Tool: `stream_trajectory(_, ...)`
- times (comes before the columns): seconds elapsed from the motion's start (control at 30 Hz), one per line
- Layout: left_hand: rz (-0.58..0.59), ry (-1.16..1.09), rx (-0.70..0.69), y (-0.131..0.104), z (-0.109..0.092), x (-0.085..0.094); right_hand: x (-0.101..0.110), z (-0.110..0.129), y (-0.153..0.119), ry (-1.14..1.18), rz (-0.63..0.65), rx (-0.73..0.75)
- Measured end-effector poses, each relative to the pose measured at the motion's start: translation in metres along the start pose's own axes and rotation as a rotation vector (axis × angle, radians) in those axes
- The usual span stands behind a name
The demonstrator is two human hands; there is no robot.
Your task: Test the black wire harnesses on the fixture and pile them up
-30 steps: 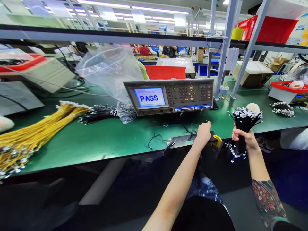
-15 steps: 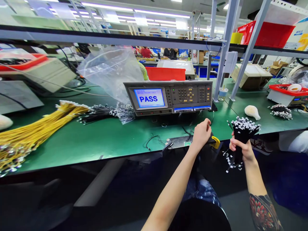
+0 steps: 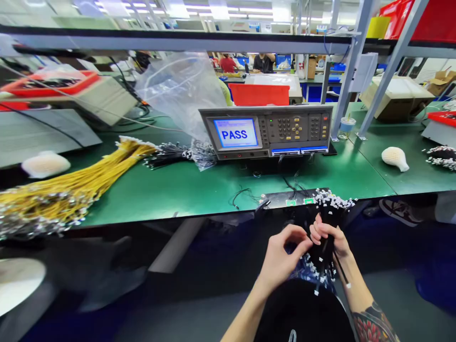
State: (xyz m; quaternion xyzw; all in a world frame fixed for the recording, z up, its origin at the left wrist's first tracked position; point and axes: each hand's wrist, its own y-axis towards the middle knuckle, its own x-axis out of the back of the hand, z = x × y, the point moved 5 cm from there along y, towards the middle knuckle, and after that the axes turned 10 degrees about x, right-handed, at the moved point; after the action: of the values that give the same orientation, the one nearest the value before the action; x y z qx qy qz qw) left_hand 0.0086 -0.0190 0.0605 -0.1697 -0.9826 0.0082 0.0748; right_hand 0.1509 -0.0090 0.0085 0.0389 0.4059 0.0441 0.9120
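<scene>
The machine [image 3: 266,134] is showing PASS, so one check's presumably done, and you're clutching the wire bunch [image 3: 331,217] in your right hand [image 3: 334,239] by the worktop [image 3: 192,194], left hand [image 3: 277,256] hovering beside it, can't tell if it's holding anything or how many remain.

Strip lights [image 3: 254,10] glow above grey metal shelving [image 3: 178,43], a green workbench [image 3: 192,194] and dark floor [image 3: 185,316].

The head camera sits above and behind the fingers [image 3: 329,231], looking forward and down past them; close enough for both forearms [image 3: 246,311] to show on their near side, it takes in the bench [image 3: 192,192] and tester [image 3: 265,135] beyond them and the shelf [image 3: 178,42] higher up
</scene>
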Motion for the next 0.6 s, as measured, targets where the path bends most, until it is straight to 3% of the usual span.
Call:
stream_trajectory(0.03, -0.009, -0.051, 0.046, 0.000, 0.008, 0.009, -0.004, -0.008, -0.004, 0.011, 0.022, -0.034)
stream_trajectory(0.1, 0.090, -0.159, 0.139, 0.002, 0.024, 0.016, -0.012, -0.027, -0.012, 0.020, 0.086, -0.130)
stream_trajectory(0.23, 0.499, -0.458, 0.345, 0.003, 0.054, -0.007, -0.025, -0.064, -0.035, 0.173, 0.202, -0.321)
stream_trajectory(0.4, 0.732, -0.780, 0.445, -0.003, 0.078, -0.035, -0.028, -0.094, -0.067, 0.299, 0.283, -0.525)
stream_trajectory(0.47, 0.712, -0.747, 0.478, -0.006, 0.086, -0.038, -0.025, -0.094, -0.073, 0.219, 0.273, -0.518)
stream_trajectory(0.6, 0.508, -0.527, 0.548, -0.011, 0.093, -0.030, -0.013, -0.086, -0.079, -0.095, 0.181, -0.459)
